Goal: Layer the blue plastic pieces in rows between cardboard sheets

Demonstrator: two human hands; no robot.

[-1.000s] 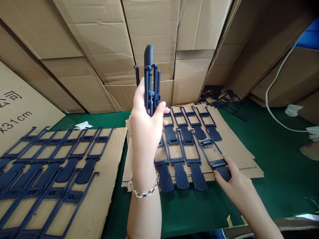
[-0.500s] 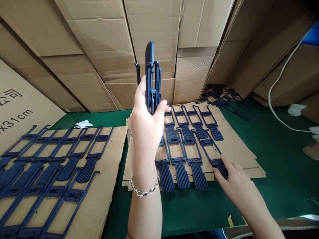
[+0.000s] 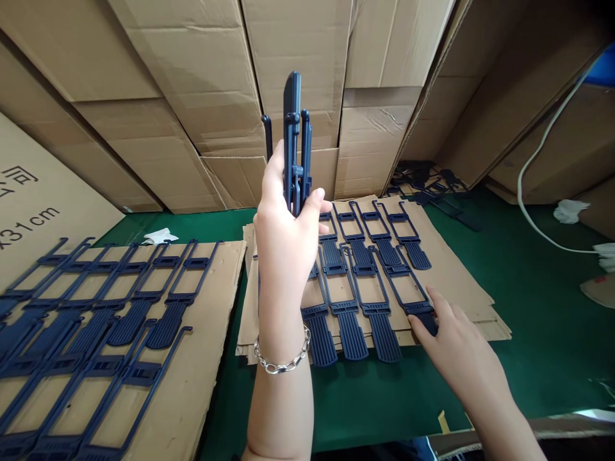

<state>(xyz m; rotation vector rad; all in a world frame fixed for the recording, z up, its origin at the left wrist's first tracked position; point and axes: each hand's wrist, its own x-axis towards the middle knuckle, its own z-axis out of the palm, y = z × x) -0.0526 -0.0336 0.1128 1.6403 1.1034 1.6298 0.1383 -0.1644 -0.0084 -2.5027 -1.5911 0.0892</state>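
Observation:
My left hand (image 3: 288, 221), with a chain bracelet at the wrist, is closed around several dark blue plastic frames (image 3: 293, 141) held upright in a bundle. Down on the cardboard at the right, my right hand (image 3: 451, 333) is at the ribbed end of a dark blue plastic frame (image 3: 401, 272). The thumb touches that end's left side, while the index finger is spread off past its right side. This frame is the rightmost of the near row; similar ribbed frames (image 3: 353, 333) lie beside it, some partly hidden by my left hand.
A second cardboard sheet (image 3: 211, 307) at the left bears rows of the same frames. Cardboard boxes (image 3: 298, 38) wall off the back of the green table (image 3: 346, 410). A heap of dark parts (image 3: 427, 182) sits in the back right corner, and a white cable (image 3: 523, 186) hangs at the right.
My right index finger has lifted and spread slightly away from the rightmost frame, which lies in about the same place. My left hand still holds the bundle, with little movement.

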